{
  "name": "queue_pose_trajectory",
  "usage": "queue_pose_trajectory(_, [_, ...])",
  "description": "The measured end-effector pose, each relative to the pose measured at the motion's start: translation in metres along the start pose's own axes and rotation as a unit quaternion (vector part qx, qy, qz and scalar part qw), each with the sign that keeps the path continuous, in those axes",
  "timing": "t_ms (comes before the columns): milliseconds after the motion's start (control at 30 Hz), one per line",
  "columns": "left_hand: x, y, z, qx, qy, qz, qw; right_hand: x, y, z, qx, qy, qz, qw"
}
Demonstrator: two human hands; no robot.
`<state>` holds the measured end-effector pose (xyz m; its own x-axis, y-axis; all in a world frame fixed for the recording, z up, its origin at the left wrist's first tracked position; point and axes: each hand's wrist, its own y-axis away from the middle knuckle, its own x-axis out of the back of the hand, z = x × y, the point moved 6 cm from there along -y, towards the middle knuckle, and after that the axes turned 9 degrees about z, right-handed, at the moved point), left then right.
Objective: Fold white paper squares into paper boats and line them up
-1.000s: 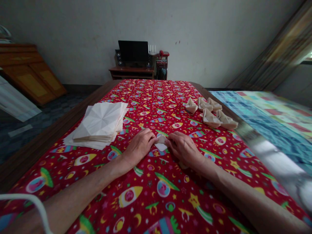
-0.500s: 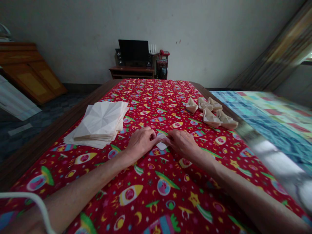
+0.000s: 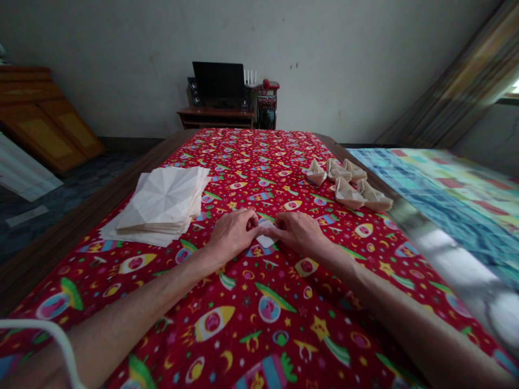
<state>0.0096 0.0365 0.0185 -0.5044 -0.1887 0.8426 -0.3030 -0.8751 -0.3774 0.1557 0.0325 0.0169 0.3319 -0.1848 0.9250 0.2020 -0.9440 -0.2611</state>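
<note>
**Left hand (image 3: 233, 235) and right hand (image 3: 298, 232) pinch small folded paper (image 3: 265, 241) on rocket-print cloth (image 3: 259, 329)**

Small folded paper sits between the hands, at the middle of the cloth, with its white lower tip showing below the fingers. Left hand is mostly closed, fingers curled, with the fingertips against the paper's left side. Right hand is flatter, fingers reaching forward and down over the paper's right side. Both hands are touching it and appear to have hold of it, though the fingers hide most of it, so its exact shape can't be seen.

Just left of the left hand lies a stack of creased paper sheets (image 3: 160, 202), with loose sheets sticking out beneath it. Forward and right of the right hand, five paper boats (image 3: 348, 193) sit close together in a cluster. Farther left of the stack runs the wooden table edge (image 3: 77, 227). Right of the boats is a blue patchwork cloth (image 3: 441, 189). A white cable (image 3: 40, 335) crosses near the left forearm. Far ahead of the hands, a monitor (image 3: 219, 81) and a red telephone (image 3: 271, 85) stand against the wall.
</note>
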Motion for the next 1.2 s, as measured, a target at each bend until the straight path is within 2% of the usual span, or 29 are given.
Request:
queue_pose_trajectory(200, [-0.003, -0.002, -0.004, -0.020, 0.015, -0.009, 1.000, -0.001, -0.008, 0.000, -0.017, 0.000, -0.045, 0.999])
queue_pose_trajectory(333, [-0.002, -0.002, -0.009, -0.003, 0.037, -0.020, 0.999, 0.000, -0.009, 0.000, -0.008, -0.008, -0.058, 0.998])
queue_pose_trajectory(533, [-0.002, 0.000, -0.023, 0.039, 0.066, 0.002, 0.997, 0.002, -0.004, 0.003, -0.011, -0.024, -0.039, 0.999])
queue_pose_trajectory(633, [-0.001, -0.001, -0.024, 0.034, 0.084, -0.003, 0.996, 0.003, 0.001, 0.007, -0.025, -0.037, -0.023, 0.999])
queue_pose_trajectory(833, [0.008, 0.001, -0.016, 0.011, 0.123, -0.034, 0.992, 0.003, 0.013, 0.011, -0.009, -0.104, -0.010, 0.994])
queue_pose_trajectory(900, [0.010, 0.001, -0.013, -0.011, 0.125, -0.020, 0.992, 0.004, 0.015, 0.009, 0.010, -0.120, 0.005, 0.993])
queue_pose_trajectory(1000, [0.009, 0.000, -0.012, -0.025, 0.105, -0.010, 0.994, 0.009, 0.019, -0.001, 0.089, -0.126, 0.054, 0.987])
queue_pose_trajectory(1100, [0.003, -0.003, -0.012, -0.010, 0.090, -0.029, 0.995, 0.015, 0.024, -0.011, 0.160, -0.077, 0.113, 0.978])
queue_pose_trajectory(1200, [0.001, -0.003, -0.010, 0.010, 0.121, -0.051, 0.991, 0.020, 0.027, -0.016, 0.177, -0.065, 0.123, 0.974])
